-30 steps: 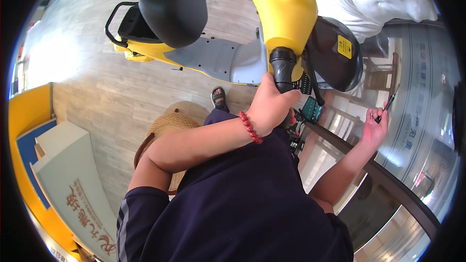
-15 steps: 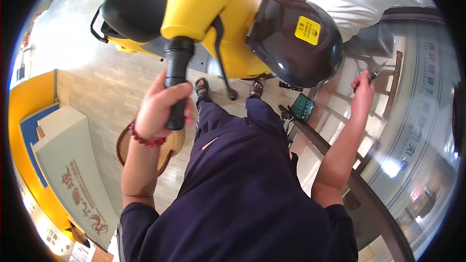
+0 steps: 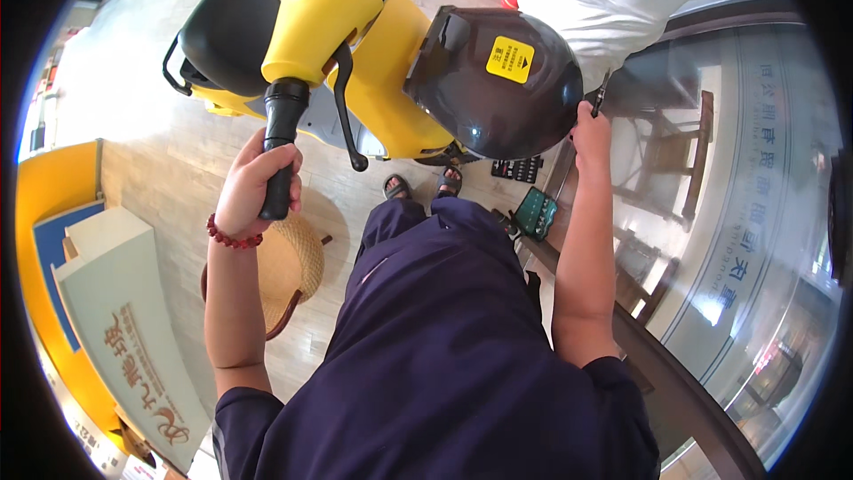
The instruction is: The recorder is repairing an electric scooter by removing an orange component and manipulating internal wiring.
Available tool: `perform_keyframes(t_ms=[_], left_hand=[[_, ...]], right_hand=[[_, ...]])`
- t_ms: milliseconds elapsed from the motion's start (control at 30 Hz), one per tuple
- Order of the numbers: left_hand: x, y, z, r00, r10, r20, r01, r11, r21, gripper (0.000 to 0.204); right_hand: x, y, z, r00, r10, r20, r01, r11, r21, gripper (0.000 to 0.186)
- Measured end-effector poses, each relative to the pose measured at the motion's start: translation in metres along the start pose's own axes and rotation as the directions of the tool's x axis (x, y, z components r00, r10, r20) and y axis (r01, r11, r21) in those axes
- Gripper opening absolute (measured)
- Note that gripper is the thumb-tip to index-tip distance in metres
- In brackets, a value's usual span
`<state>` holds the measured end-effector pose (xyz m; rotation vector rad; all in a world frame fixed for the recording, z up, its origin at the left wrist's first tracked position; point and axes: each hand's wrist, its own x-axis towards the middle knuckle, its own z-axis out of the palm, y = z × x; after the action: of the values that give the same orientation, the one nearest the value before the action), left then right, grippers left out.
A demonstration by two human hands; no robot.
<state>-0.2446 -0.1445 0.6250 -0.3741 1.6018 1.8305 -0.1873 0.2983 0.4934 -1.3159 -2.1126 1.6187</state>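
Left hand (image 3: 253,185) clamped round the black rubber handlebar grip (image 3: 279,147) of the yellow electric scooter (image 3: 373,62); right hand (image 3: 591,129) closed on a thin dark tool (image 3: 601,93) at the rim of the glossy black helmet-shaped dome (image 3: 498,80); work looks mid-way, tool engaged, nothing visibly detached.

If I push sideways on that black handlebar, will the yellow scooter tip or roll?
Probably heavy for its size: the yellow scooter has a bulky body. The left hand wraps the black handlebar, likely a grippy rubber surface. Its stand isn't visible, so it may lean or roll.
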Motion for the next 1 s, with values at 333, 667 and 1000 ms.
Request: perform_keyframes(t_ms=[333, 667, 1000], left_hand=[[0.0, 0.005, 0.004, 1.0, -0.01, 0.028, 0.01, 1.0, -0.016, 0.019], [-0.001, 0.005, 0.004, 0.991, 0.047, -0.127, -0.015, 0.97, 0.244, 0.027], [-0.023, 0.023, 0.027, 0.862, 0.366, -0.351, 0.142, 0.49, 0.86, 0.041]], right_hand=[[0.02, 0.008, 0.005, 0.985, 0.04, -0.167, -0.054, 0.995, -0.082, 0.035], [0.015, 0.005, -0.001, 0.995, 0.076, -0.059, -0.059, 0.967, 0.247, 0.023], [0.035, 0.001, -0.019, 0.972, 0.03, 0.232, -0.083, 0.971, 0.223, 0.029]])
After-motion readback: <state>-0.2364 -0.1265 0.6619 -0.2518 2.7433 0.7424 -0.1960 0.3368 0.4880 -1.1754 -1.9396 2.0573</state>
